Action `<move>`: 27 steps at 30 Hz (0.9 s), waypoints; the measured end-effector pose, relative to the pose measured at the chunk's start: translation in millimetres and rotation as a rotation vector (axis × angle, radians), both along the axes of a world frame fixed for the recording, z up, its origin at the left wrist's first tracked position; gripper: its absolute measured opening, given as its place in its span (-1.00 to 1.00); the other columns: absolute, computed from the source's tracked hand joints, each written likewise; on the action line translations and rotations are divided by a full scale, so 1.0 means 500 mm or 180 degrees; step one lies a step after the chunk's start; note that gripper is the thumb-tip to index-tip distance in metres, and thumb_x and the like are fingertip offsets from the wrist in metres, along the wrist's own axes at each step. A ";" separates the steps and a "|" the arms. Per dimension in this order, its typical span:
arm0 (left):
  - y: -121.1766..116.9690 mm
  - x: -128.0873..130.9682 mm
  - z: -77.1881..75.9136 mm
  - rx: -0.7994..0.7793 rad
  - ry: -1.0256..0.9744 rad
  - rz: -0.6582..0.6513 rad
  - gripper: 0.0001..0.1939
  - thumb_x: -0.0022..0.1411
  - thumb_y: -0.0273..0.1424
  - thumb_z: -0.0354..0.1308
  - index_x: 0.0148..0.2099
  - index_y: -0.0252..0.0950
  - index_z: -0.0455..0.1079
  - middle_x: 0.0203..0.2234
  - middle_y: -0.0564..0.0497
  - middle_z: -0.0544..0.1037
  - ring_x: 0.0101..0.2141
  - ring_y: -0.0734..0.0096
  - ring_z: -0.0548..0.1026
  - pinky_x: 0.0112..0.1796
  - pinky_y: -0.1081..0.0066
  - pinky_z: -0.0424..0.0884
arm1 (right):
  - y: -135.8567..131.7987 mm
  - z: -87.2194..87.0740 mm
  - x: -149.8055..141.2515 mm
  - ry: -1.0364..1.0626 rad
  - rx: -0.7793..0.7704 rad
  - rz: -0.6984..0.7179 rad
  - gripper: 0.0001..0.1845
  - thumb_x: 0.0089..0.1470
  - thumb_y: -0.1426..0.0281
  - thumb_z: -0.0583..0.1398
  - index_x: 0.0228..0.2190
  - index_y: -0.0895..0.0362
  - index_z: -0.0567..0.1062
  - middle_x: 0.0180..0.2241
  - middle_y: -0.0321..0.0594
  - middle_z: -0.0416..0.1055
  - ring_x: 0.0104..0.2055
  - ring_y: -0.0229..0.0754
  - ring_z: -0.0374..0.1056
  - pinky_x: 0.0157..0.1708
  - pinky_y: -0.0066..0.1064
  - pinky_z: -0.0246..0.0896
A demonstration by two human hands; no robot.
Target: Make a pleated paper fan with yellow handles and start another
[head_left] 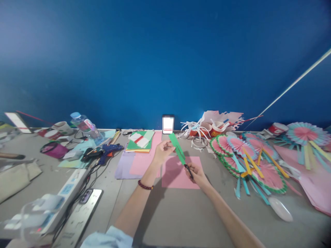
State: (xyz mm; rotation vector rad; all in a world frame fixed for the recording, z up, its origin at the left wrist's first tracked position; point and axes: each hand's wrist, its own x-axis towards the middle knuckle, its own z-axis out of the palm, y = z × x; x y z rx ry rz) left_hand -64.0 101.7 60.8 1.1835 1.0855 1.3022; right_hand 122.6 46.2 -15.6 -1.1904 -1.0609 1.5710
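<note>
A green paper strip (174, 140) is raised above the table, slanting down to the right. My left hand (165, 151) pinches its left edge between thumb and fingers. At the strip's lower end, my right hand (197, 174) is closed around black-handled scissors (189, 170). A dark line runs lengthwise along the strip near them; whether it is a blade or a cut, I cannot tell. Beneath both hands a pink paper sheet (178, 181) lies flat on the grey table (176, 217).
Left of the hands lie stacked coloured papers (139, 142), a glue gun (110, 151), a bottle (86, 125), a power strip (64, 189) and a phone (88, 203). Pleated paper fans (269, 172) and a white spoon (280, 209) are on the right. A lit phone (168, 124) leans against the blue wall.
</note>
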 end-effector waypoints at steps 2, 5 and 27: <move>-0.001 0.000 0.004 -0.0013 0.0014 0.0023 -0.65 -0.06 -0.37 0.34 -0.17 -0.30 0.43 -0.48 0.07 0.47 -0.43 0.42 0.50 -0.29 0.31 0.49 | -0.001 0.004 0.000 -0.0042 -0.0009 -0.0005 -0.51 -0.30 0.05 0.38 -0.48 0.12 0.34 -0.73 -0.44 0.23 -0.73 -0.44 -0.01 -0.72 -0.55 -0.21; -0.002 0.002 0.009 -0.0044 0.0002 0.0070 -0.65 -0.09 -0.39 0.36 -0.20 -0.31 0.44 -0.50 0.08 0.46 -0.44 0.42 0.50 -0.30 0.33 0.49 | -0.003 0.009 0.000 -0.0047 -0.0012 -0.0025 -0.53 -0.29 0.07 0.38 -0.48 0.12 0.35 -0.73 -0.44 0.22 -0.72 -0.44 -0.01 -0.71 -0.55 -0.20; 0.000 0.000 0.006 -0.0049 -0.0033 0.0052 -0.63 -0.09 -0.40 0.36 -0.18 -0.33 0.41 -0.49 0.08 0.46 -0.44 0.44 0.50 -0.31 0.37 0.47 | 0.002 0.008 0.000 0.0037 -0.0041 -0.0060 -0.49 -0.36 0.05 0.39 -0.51 0.13 0.35 -0.74 -0.45 0.23 -0.75 -0.48 -0.02 -0.76 -0.64 -0.20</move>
